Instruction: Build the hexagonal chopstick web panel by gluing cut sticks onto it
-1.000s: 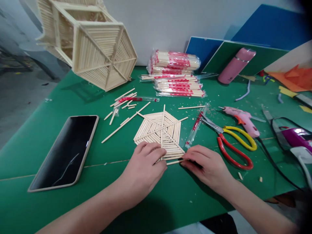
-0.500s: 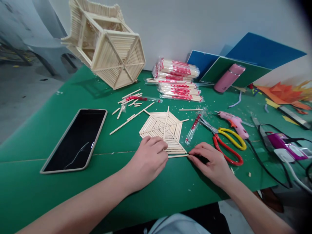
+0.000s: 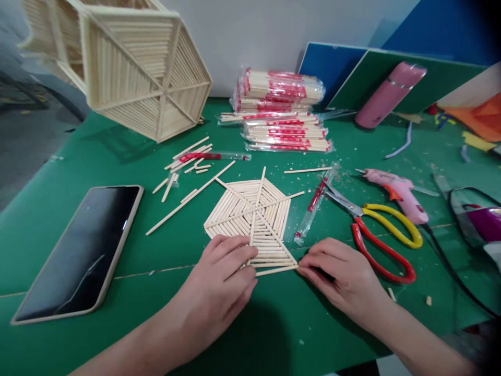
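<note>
A flat hexagon panel of wooden sticks [image 3: 250, 211] lies on the green table [image 3: 117, 250] in front of me. My left hand [image 3: 219, 282] rests on its near left edge, fingers stretched out over the sticks. My right hand [image 3: 340, 274] is closed in a pinch on the right end of a loose wooden stick [image 3: 276, 270] that lies along the panel's near edge.
A phone [image 3: 78, 250] lies at the left. A big hexagonal stick frame [image 3: 136, 68] stands at the back left. Packs of chopsticks [image 3: 279, 109], loose sticks [image 3: 188, 162], scissors [image 3: 383, 235], a pink glue gun [image 3: 395, 190] and a pink bottle [image 3: 389, 94] lie behind and right.
The view has shifted slightly; both hands stay at the panel's near edge, with the stick still held against it.
</note>
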Demonstrator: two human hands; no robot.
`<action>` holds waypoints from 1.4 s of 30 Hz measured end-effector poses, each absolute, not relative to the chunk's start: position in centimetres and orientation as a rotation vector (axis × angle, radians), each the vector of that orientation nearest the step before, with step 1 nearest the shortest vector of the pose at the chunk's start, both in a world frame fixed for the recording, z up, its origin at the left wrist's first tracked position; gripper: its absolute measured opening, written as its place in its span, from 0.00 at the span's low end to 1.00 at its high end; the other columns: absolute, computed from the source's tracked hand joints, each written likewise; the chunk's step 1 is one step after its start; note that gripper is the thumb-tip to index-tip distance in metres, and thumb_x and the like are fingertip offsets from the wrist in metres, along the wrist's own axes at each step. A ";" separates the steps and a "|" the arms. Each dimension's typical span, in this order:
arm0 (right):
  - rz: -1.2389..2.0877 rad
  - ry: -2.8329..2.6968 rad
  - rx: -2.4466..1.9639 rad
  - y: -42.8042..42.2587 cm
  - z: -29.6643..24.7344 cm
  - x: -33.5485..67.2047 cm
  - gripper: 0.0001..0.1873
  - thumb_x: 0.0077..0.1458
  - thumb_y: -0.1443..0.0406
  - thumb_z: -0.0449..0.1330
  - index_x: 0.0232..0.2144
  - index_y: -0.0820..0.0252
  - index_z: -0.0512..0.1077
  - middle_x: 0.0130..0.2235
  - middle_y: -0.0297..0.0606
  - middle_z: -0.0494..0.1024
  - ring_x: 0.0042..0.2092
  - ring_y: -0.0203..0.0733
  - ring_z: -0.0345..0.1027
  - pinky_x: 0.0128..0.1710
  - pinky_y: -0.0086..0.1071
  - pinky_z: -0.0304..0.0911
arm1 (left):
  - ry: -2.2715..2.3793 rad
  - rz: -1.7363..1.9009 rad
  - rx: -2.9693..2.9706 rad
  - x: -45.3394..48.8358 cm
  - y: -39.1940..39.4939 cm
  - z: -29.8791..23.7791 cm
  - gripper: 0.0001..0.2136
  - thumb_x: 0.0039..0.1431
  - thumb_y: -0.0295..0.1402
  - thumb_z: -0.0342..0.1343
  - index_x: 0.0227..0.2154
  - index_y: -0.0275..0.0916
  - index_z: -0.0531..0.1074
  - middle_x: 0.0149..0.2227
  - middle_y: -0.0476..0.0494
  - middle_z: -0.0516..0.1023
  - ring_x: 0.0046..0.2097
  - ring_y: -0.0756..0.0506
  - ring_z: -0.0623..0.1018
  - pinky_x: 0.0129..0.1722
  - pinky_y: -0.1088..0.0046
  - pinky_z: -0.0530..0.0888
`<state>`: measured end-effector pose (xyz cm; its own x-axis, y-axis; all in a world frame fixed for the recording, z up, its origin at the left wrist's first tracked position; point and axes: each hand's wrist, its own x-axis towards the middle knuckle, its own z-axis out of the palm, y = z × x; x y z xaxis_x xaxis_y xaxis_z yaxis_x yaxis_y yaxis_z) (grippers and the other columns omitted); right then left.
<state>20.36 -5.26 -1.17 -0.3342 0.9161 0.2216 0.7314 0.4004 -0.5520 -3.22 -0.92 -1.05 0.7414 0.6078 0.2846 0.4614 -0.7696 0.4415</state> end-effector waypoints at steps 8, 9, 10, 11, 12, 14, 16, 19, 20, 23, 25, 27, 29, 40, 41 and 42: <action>0.507 -2.180 -1.441 -5.4 -1.4 20.6 0.06 0.53 0.66 0.55 0.32 0.57 0.71 0.31 0.37 0.72 0.32 0.36 0.65 0.31 0.31 0.62 | 0.830 0.406 2.464 -5.0 -0.7 -0.3 0.13 0.57 0.25 0.48 0.46 0.37 0.62 0.54 0.39 0.62 0.56 0.46 0.63 0.55 0.67 0.64; 0.508 -2.187 -1.440 -5.4 -1.4 20.7 0.06 0.54 0.66 0.55 0.33 0.56 0.71 0.31 0.37 0.72 0.32 0.37 0.65 0.31 0.31 0.62 | 0.827 0.383 2.472 -5.0 -0.5 -0.2 0.12 0.57 0.25 0.48 0.45 0.38 0.63 0.54 0.40 0.62 0.55 0.46 0.63 0.55 0.67 0.64; 0.511 -2.195 -1.440 -5.5 -1.4 20.7 0.06 0.54 0.66 0.54 0.33 0.56 0.71 0.32 0.37 0.72 0.32 0.37 0.65 0.31 0.31 0.63 | 0.820 0.363 2.479 -5.0 -0.4 0.0 0.11 0.57 0.25 0.47 0.43 0.38 0.64 0.54 0.41 0.63 0.55 0.46 0.64 0.55 0.67 0.64; 0.515 -2.200 -1.443 -5.5 -1.4 20.7 0.06 0.54 0.66 0.54 0.33 0.56 0.71 0.32 0.37 0.71 0.32 0.37 0.66 0.31 0.31 0.63 | 0.814 0.350 2.483 -4.9 -0.3 0.1 0.10 0.57 0.25 0.47 0.42 0.39 0.65 0.54 0.42 0.63 0.55 0.46 0.64 0.55 0.67 0.64; 0.516 -2.202 -1.449 -5.5 -1.4 20.8 0.06 0.54 0.67 0.54 0.34 0.56 0.71 0.32 0.37 0.71 0.33 0.37 0.66 0.31 0.31 0.63 | 0.811 0.346 2.484 -4.8 -0.3 0.2 0.09 0.58 0.25 0.47 0.41 0.39 0.65 0.54 0.42 0.63 0.55 0.46 0.64 0.55 0.68 0.65; 0.520 -2.199 -1.468 -5.5 -1.3 20.9 0.06 0.54 0.67 0.54 0.34 0.56 0.71 0.33 0.37 0.71 0.33 0.37 0.65 0.31 0.30 0.64 | 0.812 0.369 2.489 -4.5 -0.3 0.2 0.08 0.58 0.25 0.47 0.40 0.38 0.66 0.53 0.41 0.64 0.54 0.46 0.65 0.55 0.68 0.65; 0.530 -2.193 -1.479 -5.5 -1.2 21.0 0.06 0.54 0.67 0.54 0.33 0.56 0.70 0.32 0.37 0.71 0.33 0.37 0.66 0.31 0.30 0.64 | 0.813 0.426 2.500 -4.2 -0.5 -0.2 0.08 0.58 0.25 0.46 0.39 0.38 0.66 0.51 0.42 0.66 0.54 0.46 0.65 0.55 0.67 0.64; 0.571 -2.203 -1.483 -5.5 -1.1 21.2 0.06 0.54 0.66 0.53 0.33 0.56 0.70 0.32 0.38 0.71 0.33 0.38 0.66 0.31 0.30 0.64 | 0.918 0.588 2.457 -3.5 -1.1 -1.1 0.09 0.59 0.27 0.45 0.38 0.41 0.69 0.48 0.44 0.70 0.52 0.45 0.67 0.53 0.65 0.67; 0.589 -2.212 -1.483 -5.5 -1.1 21.3 0.06 0.54 0.66 0.53 0.32 0.55 0.70 0.32 0.38 0.71 0.33 0.38 0.66 0.30 0.30 0.64 | 0.975 0.639 2.430 -3.4 -1.3 -1.4 0.09 0.59 0.28 0.45 0.37 0.41 0.69 0.47 0.44 0.71 0.51 0.45 0.68 0.52 0.65 0.68; 0.585 -2.192 -1.503 -5.5 -1.0 21.4 0.05 0.54 0.66 0.54 0.33 0.56 0.70 0.34 0.38 0.70 0.34 0.38 0.66 0.31 0.30 0.64 | 1.026 0.669 2.413 -3.2 -1.3 -1.7 0.09 0.59 0.29 0.44 0.37 0.41 0.70 0.48 0.43 0.70 0.50 0.45 0.69 0.50 0.65 0.70; 0.548 -2.192 -1.502 -5.5 -0.9 21.2 0.06 0.53 0.65 0.55 0.35 0.56 0.70 0.34 0.38 0.70 0.34 0.38 0.65 0.31 0.30 0.64 | 0.917 0.596 2.479 -3.5 -1.1 -1.3 0.09 0.58 0.26 0.46 0.38 0.39 0.69 0.49 0.41 0.69 0.52 0.44 0.67 0.51 0.64 0.68; 0.511 -2.240 -1.466 -5.4 -0.8 20.8 0.07 0.53 0.65 0.55 0.36 0.55 0.70 0.33 0.37 0.70 0.32 0.37 0.64 0.29 0.30 0.62 | 0.786 0.497 2.550 -3.8 -0.7 -0.7 0.10 0.56 0.24 0.48 0.41 0.37 0.68 0.49 0.39 0.68 0.54 0.43 0.64 0.53 0.61 0.65; 0.483 -2.311 -1.417 -5.2 -0.7 20.1 0.08 0.54 0.66 0.54 0.37 0.55 0.70 0.32 0.36 0.70 0.31 0.36 0.63 0.27 0.30 0.60 | 0.736 0.464 2.571 -4.0 -0.5 -0.3 0.12 0.55 0.23 0.49 0.42 0.36 0.67 0.49 0.38 0.67 0.55 0.42 0.63 0.54 0.61 0.64; 0.436 -2.324 -1.418 -4.2 -0.7 18.4 0.12 0.57 0.68 0.48 0.30 0.59 0.71 0.29 0.37 0.72 0.30 0.36 0.62 0.27 0.30 0.60 | 0.759 0.490 2.486 -4.1 -0.3 -1.0 0.11 0.54 0.22 0.51 0.41 0.37 0.69 0.49 0.40 0.66 0.54 0.43 0.64 0.54 0.62 0.64; 0.436 -2.319 -1.419 -4.2 -0.8 18.5 0.12 0.57 0.68 0.48 0.30 0.59 0.71 0.29 0.37 0.72 0.30 0.36 0.62 0.27 0.30 0.60 | 0.761 0.491 2.479 -4.1 -0.3 -1.0 0.12 0.54 0.22 0.51 0.41 0.38 0.69 0.49 0.40 0.66 0.54 0.43 0.64 0.54 0.62 0.64; 0.441 -2.316 -1.416 -4.2 -0.8 18.5 0.11 0.57 0.67 0.49 0.30 0.59 0.71 0.30 0.37 0.72 0.30 0.36 0.62 0.27 0.30 0.60 | 0.763 0.494 2.473 -4.1 -0.3 -1.0 0.12 0.54 0.22 0.51 0.41 0.38 0.69 0.49 0.40 0.66 0.54 0.43 0.64 0.54 0.62 0.64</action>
